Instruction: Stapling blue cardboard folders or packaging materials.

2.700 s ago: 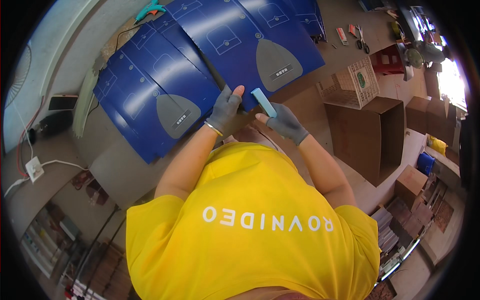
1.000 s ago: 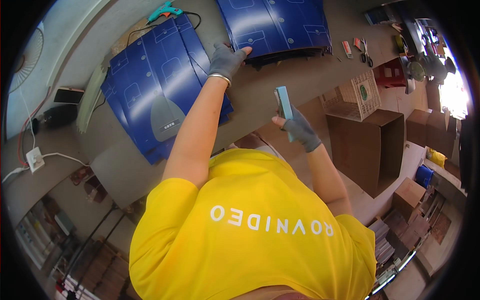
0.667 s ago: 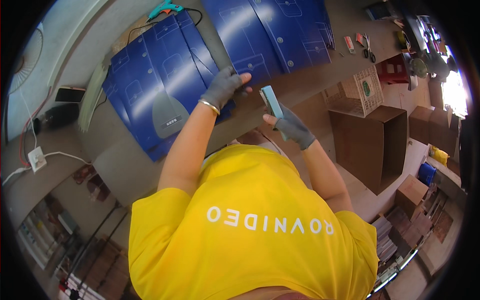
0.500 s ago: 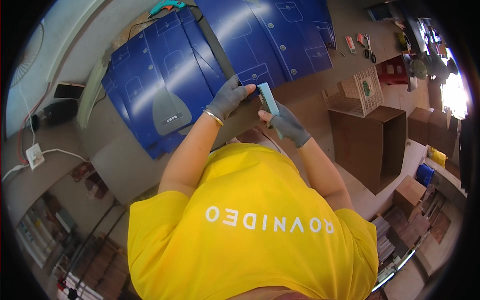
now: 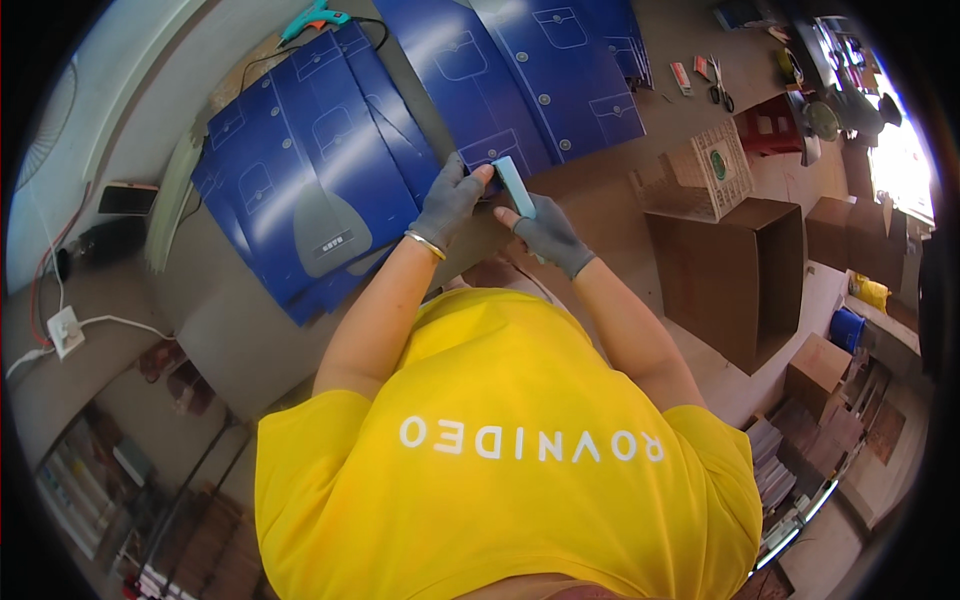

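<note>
My left hand (image 5: 450, 200), in a grey fingerless glove with a gold bangle at the wrist, pinches the near edge of a blue printed board (image 5: 530, 90) patterned with pockets and buttons. Wrapped in my right hand (image 5: 552, 236), gloved alike, is a light blue stapler (image 5: 511, 187). Its front end points away from me and meets the board's near corner beside my left thumb. Whether its jaws are closed on the board I cannot tell. Left of my left arm lies a stack of similar blue boards (image 5: 310, 160) with a grey patch.
Behind the stack lies a teal glue gun (image 5: 315, 20). Scissors (image 5: 720, 90) and small red-and-white boxes (image 5: 682, 78) are at the far right. An open cardboard box (image 5: 700, 280) and a beige plastic crate (image 5: 710, 175) stand to my right. A phone (image 5: 127, 199) lies far left.
The view has shifted slightly, so the surroundings appear a little to the left. The stapler's front end has come closer to my left thumb and the board's edge.
</note>
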Motion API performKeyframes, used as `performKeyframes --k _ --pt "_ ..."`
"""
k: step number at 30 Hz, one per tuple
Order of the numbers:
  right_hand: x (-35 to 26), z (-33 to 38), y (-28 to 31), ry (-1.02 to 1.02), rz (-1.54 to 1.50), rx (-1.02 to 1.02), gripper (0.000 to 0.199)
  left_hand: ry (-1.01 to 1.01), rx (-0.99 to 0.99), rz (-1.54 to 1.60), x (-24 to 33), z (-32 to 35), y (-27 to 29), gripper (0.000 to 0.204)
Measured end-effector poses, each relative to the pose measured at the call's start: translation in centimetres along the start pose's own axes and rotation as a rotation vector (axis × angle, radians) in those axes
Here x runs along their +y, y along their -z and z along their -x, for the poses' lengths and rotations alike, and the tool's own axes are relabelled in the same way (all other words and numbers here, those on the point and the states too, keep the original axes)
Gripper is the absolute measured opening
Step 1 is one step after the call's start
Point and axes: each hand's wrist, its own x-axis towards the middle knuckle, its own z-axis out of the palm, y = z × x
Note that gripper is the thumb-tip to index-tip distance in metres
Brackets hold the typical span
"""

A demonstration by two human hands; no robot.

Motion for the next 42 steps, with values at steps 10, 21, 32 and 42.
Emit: performKeyframes --k 10,21,32,42 --pt "4.1 -0.7 10.6 0.107 -0.205 0.405 0.033 0.098 0.178 -0.008 4.9 1.2 1.4 0.024" --pt "2.6 -0.5 11.5 0.009 0.027 0.409 0.033 0.106 0.189 -0.014 5.0 1.0 0.9 0.021" --pt "3.4 -0.7 5.3 0.161 -0.241 0.264 0.042 0.192 0.293 0.606 -1.7 -3.0 -4.1 0.021" --pt "7.3 7.4 11.3 0.034 -0.222 -0.044 0.04 0.263 0.058 -0.191 7.8 -4.0 6.3 0.039"
